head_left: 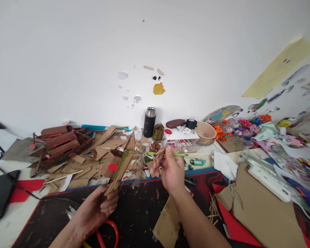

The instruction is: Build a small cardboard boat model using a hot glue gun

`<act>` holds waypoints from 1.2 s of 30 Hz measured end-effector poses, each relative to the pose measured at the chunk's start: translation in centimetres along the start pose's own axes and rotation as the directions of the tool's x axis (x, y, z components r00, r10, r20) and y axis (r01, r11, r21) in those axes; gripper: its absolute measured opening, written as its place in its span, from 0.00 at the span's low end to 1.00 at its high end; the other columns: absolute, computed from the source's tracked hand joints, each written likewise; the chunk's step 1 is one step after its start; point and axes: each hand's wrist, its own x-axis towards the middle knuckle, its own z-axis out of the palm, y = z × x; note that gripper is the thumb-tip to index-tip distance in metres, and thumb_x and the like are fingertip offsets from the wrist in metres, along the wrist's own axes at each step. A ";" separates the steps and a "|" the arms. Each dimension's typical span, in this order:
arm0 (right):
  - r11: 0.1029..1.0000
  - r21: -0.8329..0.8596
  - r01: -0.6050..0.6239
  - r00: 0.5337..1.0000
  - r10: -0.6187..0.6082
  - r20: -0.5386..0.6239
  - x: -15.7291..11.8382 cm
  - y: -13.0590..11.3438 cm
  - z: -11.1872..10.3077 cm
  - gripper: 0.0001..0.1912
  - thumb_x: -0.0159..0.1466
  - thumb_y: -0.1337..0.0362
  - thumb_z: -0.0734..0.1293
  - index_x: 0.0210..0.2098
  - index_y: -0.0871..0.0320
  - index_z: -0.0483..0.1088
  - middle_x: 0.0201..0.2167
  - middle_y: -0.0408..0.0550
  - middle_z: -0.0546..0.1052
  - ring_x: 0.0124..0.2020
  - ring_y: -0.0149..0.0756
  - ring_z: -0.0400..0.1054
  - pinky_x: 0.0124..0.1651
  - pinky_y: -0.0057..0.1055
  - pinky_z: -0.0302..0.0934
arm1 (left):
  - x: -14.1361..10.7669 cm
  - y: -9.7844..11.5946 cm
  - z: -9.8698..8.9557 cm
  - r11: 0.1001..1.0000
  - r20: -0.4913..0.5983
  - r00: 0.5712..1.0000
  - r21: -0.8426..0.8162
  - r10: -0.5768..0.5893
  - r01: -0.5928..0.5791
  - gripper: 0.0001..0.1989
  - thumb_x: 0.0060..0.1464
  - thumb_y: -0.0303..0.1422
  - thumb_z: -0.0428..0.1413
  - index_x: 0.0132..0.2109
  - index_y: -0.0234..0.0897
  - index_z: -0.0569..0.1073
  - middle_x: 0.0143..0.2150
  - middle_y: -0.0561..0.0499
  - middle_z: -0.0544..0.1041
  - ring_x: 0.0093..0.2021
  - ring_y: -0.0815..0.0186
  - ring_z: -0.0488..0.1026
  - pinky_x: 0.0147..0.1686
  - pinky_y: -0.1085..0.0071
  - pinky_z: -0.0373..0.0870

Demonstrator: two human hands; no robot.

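My left hand [99,205] is closed around the lower end of a narrow cardboard piece [122,168], held tilted over the black mat. Green paint shows along the piece's upper left side, and part of it looks folded. Between the fingers of my right hand [172,168] is a thin green paintbrush [179,155], lying nearly level. Its tip reaches the upper end of the cardboard, seemingly touching the painted part. Paint stains mark the fingers of both hands. Below my left hand lie red-handled scissors [113,229], partly covered by the arm.
Cardboard scraps [88,170] pile up at the back left beside a brown cardboard model [64,143]. A black flask [150,122], a jar of murky liquid [158,132] and a beige bowl [206,132] stand by the wall. Large cardboard [266,210] lies right.
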 end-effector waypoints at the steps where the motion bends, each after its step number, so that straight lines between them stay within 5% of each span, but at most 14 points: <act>1: 1.000 0.003 0.009 1.000 -0.009 -0.006 0.1 -0.2 0.0 0.27 0.67 0.39 0.74 0.32 0.58 0.73 0.17 0.40 0.73 0.14 0.33 0.70 0.14 0.22 0.55 | 0.0 0.0 0.0 1.000 -0.002 1.000 -0.004 0.002 -0.002 0.24 0.44 0.32 0.77 0.28 0.36 0.66 0.24 0.61 0.60 0.19 0.79 0.57 0.20 0.79 0.56; 36: 1.000 -0.018 0.004 1.000 -0.004 0.013 0.0 -0.4 0.0 0.27 0.68 0.38 0.73 0.33 0.57 0.72 0.17 0.40 0.72 0.15 0.33 0.70 0.13 0.22 0.55 | 0.1 -0.1 -0.6 1.000 0.007 1.000 -0.002 -0.024 0.024 0.22 0.50 0.31 0.72 0.29 0.38 0.63 0.24 0.62 0.56 0.19 0.78 0.55 0.20 0.78 0.54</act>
